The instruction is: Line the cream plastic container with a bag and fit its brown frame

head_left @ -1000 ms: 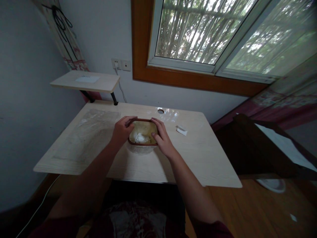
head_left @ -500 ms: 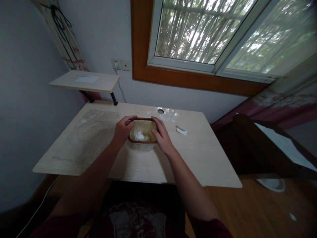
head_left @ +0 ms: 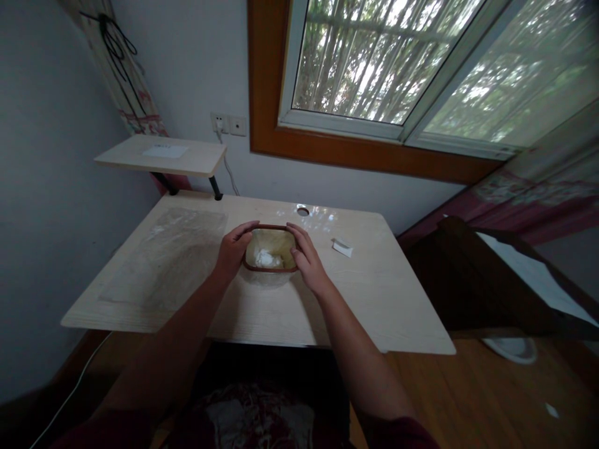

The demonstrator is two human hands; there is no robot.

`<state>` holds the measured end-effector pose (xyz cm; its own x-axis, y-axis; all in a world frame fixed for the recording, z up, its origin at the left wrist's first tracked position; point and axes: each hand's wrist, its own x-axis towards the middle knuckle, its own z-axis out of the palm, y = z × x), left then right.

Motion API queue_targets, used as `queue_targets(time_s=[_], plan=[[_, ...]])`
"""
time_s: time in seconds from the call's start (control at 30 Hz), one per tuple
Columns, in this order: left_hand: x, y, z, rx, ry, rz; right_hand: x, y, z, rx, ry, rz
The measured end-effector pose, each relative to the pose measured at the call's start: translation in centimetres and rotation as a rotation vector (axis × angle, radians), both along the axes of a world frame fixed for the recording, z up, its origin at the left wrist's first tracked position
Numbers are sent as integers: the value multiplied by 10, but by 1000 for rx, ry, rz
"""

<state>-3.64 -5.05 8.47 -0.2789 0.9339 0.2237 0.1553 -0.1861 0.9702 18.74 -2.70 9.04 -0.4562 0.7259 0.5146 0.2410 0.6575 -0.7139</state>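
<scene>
A small translucent plastic bin (head_left: 269, 270) with a brown rim stands on the pale wooden desk (head_left: 374, 299). Inside it lies something white and crumpled (head_left: 266, 257), perhaps paper, too small to tell. My left hand (head_left: 231, 249) grips the bin's left side, fingers along the outer wall and over the rim. On the opposite side my right hand (head_left: 307, 252) grips the bin, its thumb near the rim and fingers stretched along the wall to the back corner.
A clear plastic sheet (head_left: 163, 255) lies flat on the desk's left. Right of the bin is a small white paper piece (head_left: 342, 247). A raised shelf (head_left: 131, 154) with a paper on it stands at the back left. Dark furniture (head_left: 491, 280) stands beyond the right edge.
My left thumb has shifted from over the rim's inside to the outer left side. Both hands stay at the bin, which is nearly in the same spot.
</scene>
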Motion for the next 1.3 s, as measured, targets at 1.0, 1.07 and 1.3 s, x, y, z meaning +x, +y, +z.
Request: queue_targets(time_s=[1.0, 1.07, 1.3], plan=[[65, 34, 68, -287, 1516, -941, 25, -14, -82, -365, 518, -229], [67, 35, 65, -300, 1522, -938, 29, -15, -90, -384, 520, -264], [66, 46, 71, -265, 1485, -955, 32, -17, -95, -391, 497, -313]])
